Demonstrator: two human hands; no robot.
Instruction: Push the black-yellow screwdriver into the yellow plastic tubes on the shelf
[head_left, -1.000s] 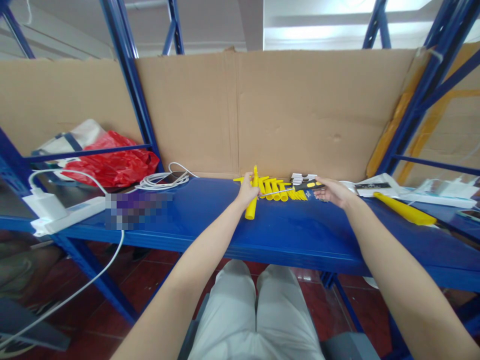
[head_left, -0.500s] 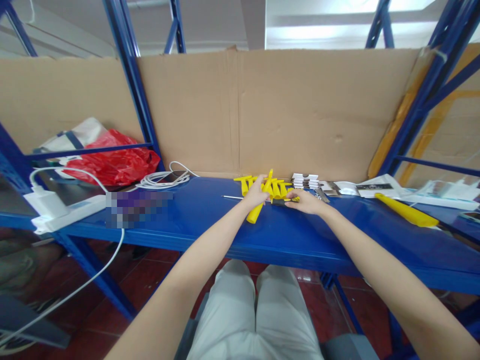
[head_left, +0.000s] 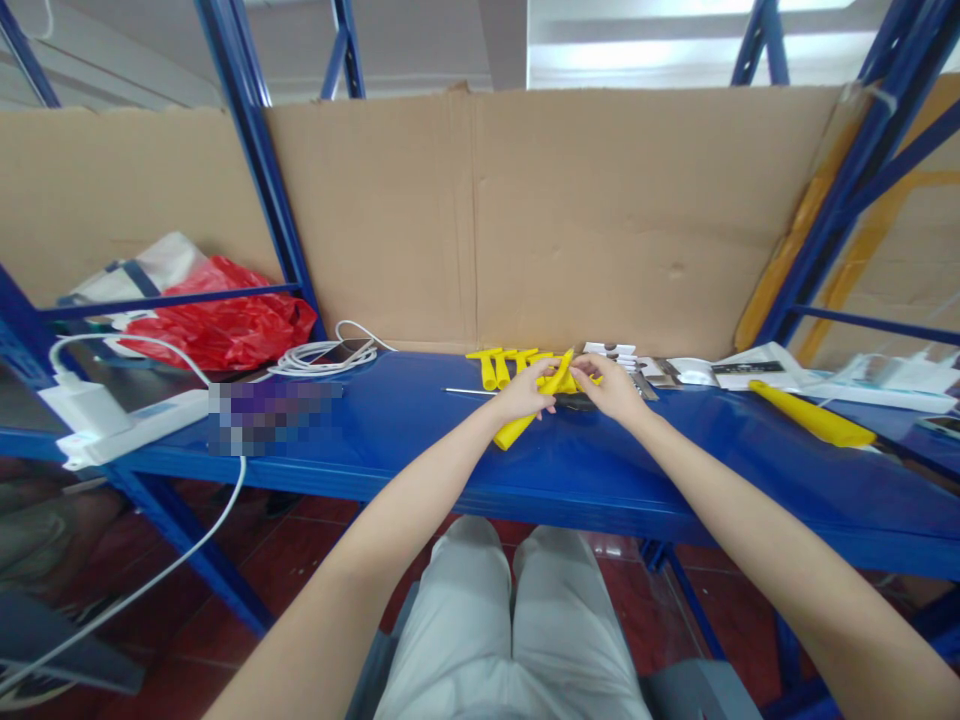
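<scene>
My left hand (head_left: 525, 391) is closed around a yellow T-shaped plastic tool (head_left: 514, 430), its handle slanting down toward the table's front edge. Close against the tool's upper end is my right hand (head_left: 609, 385), thumb and fingers pinched together; whatever is between them is too small to make out. Under the hands lies a screwdriver (head_left: 469, 392), its metal shaft pointing left and its dark handle partly covered. Behind my left hand several more yellow T-shaped tools (head_left: 489, 371) lie in a row, some hidden by the hands.
Stacked small white boxes (head_left: 611, 350) and flat packets (head_left: 694, 372) sit at the back right. A yellow blade-shaped piece (head_left: 814, 414) lies farther right. To the left are a coiled white cable (head_left: 322, 358), a power strip (head_left: 150, 425) and a red plastic bag (head_left: 225, 318). Cardboard (head_left: 570, 220) walls the back.
My right hand has risen from beside the screwdriver handle to the upper end of the yellow tool. My left hand still holds that tool, now turned slightly.
</scene>
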